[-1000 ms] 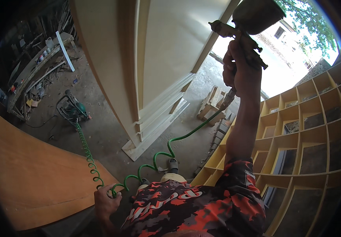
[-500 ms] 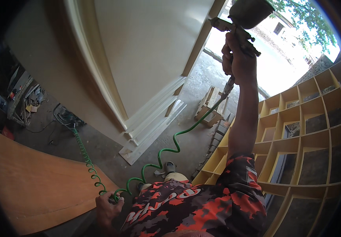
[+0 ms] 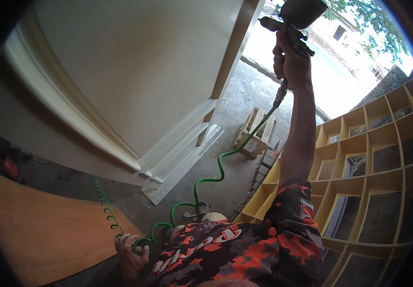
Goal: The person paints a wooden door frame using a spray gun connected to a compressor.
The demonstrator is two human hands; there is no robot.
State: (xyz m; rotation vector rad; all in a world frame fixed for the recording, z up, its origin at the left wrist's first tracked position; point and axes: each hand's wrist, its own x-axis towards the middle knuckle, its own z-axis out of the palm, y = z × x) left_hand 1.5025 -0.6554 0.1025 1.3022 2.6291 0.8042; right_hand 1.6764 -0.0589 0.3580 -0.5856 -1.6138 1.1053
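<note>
My right hand [image 3: 294, 64], raised at the upper right, is wrapped round the handle of a spray gun [image 3: 290, 36]. A dark cup [image 3: 304, 13] sits on top of the gun, and its nozzle points left toward a large cream-coloured cabinet panel [image 3: 134, 62]. From the fitting under the grip, a coiled green air hose [image 3: 221, 165] runs down toward my body. Low on the left, my left hand [image 3: 132, 252] is closed round a loop of that hose, with its coils continuing beyond toward the panel's lower edge.
Yellowish open shelving [image 3: 359, 182] stands close on my right. An orange-brown board [image 3: 44, 225] lies at the lower left. A small wooden stool [image 3: 256, 131] is on the floor [image 3: 187, 177] beyond the cabinet's moulded base [image 3: 180, 148]. Bright outdoor ground shows at the upper right.
The cabinet panel now fills more of the left side and covers the clutter seen there before. My right hand with the spray gun has shifted only slightly; my left hand still holds the hose.
</note>
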